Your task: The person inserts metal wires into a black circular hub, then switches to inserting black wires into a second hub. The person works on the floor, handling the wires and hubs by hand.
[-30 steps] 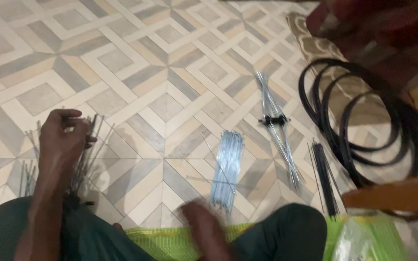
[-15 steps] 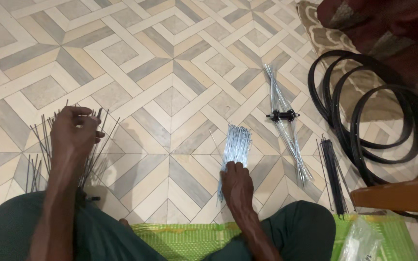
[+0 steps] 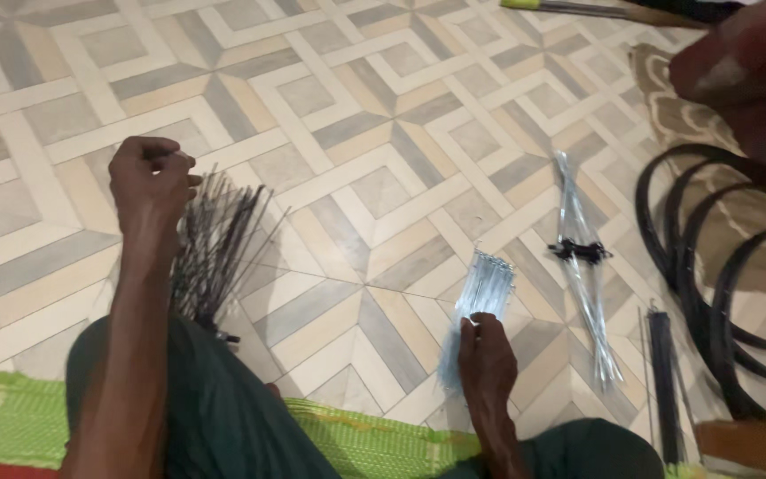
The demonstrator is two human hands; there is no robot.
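On the patterned tile floor [image 3: 374, 133] | my left hand [image 3: 148, 177] clenched on a fan of dark spokes [image 3: 219, 244] by my knee | my right hand [image 3: 487, 355] resting on a silver spoke bundle [image 3: 480, 297], grip unclear | black tyres [image 3: 711, 266] well right.

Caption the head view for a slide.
Left hand grips dark spokes; right hand rests on a silver spoke bundle on the tiled floor, black tyres nearby.

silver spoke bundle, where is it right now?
Head view, lower centre-right: the silver spoke bundle lies on the tiled floor under the right hand, left of the tied spokes and the black tyres.
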